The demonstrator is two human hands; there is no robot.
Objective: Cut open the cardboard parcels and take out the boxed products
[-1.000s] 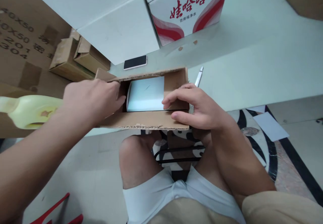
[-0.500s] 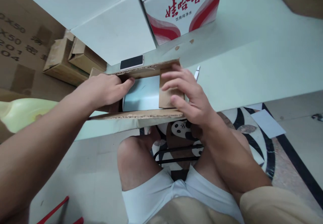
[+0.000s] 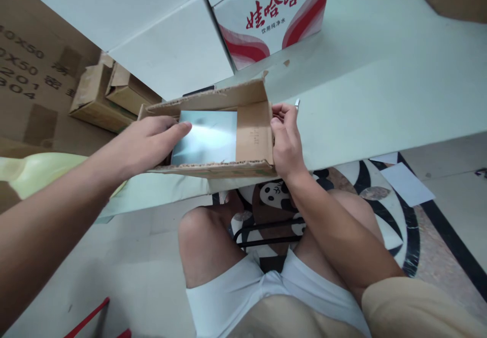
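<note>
An open cardboard box [image 3: 254, 134] lies lengthwise along the near edge of the table. Inside it is a shiny pale-blue box [image 3: 208, 137], filling the middle, with bare cardboard to its right. My left hand [image 3: 158, 134] reaches in from the left, its thumb on top of the pale-blue box and its fingers curled down at that box's left end, partly hidden. Around the right end wall of the cardboard box, my right hand [image 3: 286, 137] is closed, fingers bent behind the edge.
White cartons [image 3: 175, 48] and a red-printed white carton [image 3: 274, 23] stand behind. Smaller cardboard boxes [image 3: 93, 92] are at the left, near a pale yellow-green object [image 3: 49, 170]. A metallic tip [image 3: 297, 103] shows beyond my right hand. A phone-like dark slab [image 3: 200, 91] is mostly hidden.
My right hand has moved from over the inner cardboard to the box's right end and closed there. The cardboard box has tilted toward me, and the pale-blue box sits farther left.
</note>
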